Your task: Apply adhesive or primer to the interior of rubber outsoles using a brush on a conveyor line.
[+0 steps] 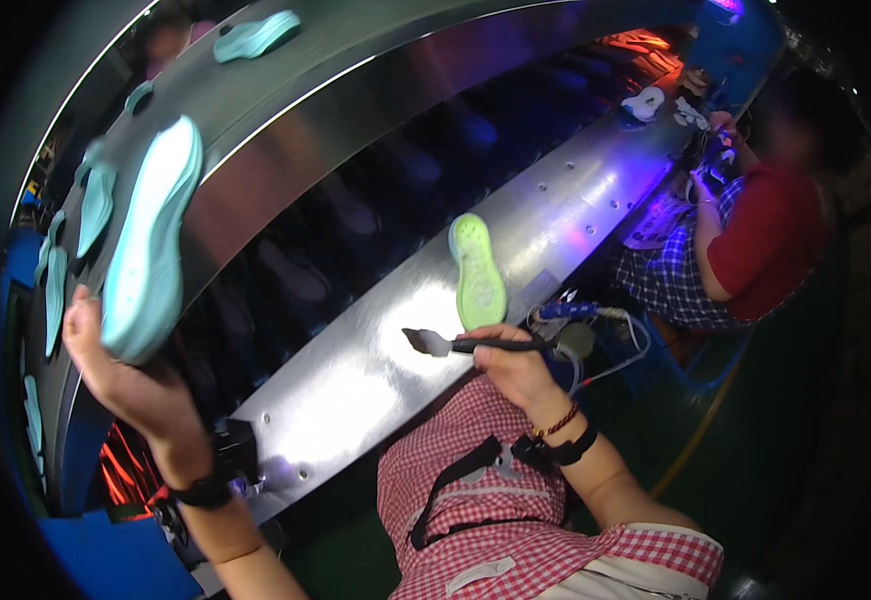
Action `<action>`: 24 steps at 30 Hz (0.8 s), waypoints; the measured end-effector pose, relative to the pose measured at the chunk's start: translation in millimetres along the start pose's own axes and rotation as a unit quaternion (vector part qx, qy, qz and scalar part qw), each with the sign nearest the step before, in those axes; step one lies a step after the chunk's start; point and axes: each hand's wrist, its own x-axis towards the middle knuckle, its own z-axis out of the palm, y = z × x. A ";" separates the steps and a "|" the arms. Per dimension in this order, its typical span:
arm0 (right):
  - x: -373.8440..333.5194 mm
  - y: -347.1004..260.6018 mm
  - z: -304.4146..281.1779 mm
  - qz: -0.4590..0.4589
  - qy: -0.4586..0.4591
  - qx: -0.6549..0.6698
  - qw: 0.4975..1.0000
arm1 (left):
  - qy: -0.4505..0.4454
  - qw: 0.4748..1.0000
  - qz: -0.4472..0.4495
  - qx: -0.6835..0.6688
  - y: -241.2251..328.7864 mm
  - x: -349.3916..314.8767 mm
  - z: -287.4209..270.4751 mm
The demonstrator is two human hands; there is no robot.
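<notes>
At the left, my left hand (135, 390) grips a teal shoe sole (155, 240) by its lower end, the sole standing tilted up above the dark belt. The thumb or a finger shows beside the sole; the rest of the grip is partly hidden. My right hand (520, 370) is closed around the black handle of a flat brush (435, 343), whose dark bristles point left over the shiny metal ledge. Just beyond that hand, a yellow-green shoe sole (478, 275) lies on the ledge, apart from the bristles.
Several teal soles (255, 37) lie on the dark conveyor belt (335, 40). The metal ledge (335, 410) runs toward a co-worker in a red top (775, 240), seated at the right near white shoe parts (643, 104). A blue tool with a cable (580, 312) sits by the ledge's near edge.
</notes>
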 end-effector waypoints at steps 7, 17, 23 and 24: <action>-8.1 -7.7 17.9 -0.057 -0.020 -0.018 0.998 | -0.284 0.906 -0.255 -0.183 -53.2 -69.9 -111.4; -14.6 28.9 86.8 0.091 -0.130 -0.202 0.966 | -0.181 0.733 -0.536 -0.379 -94.1 -194.0 -152.7; 14.0 69.8 97.7 0.086 -0.135 -0.218 0.963 | -0.167 0.750 -0.492 -0.409 -85.6 -200.2 -144.2; 15.7 70.9 101.3 0.070 -0.133 -0.228 0.962 | -0.156 0.754 -0.509 -0.385 -86.6 -200.1 -145.4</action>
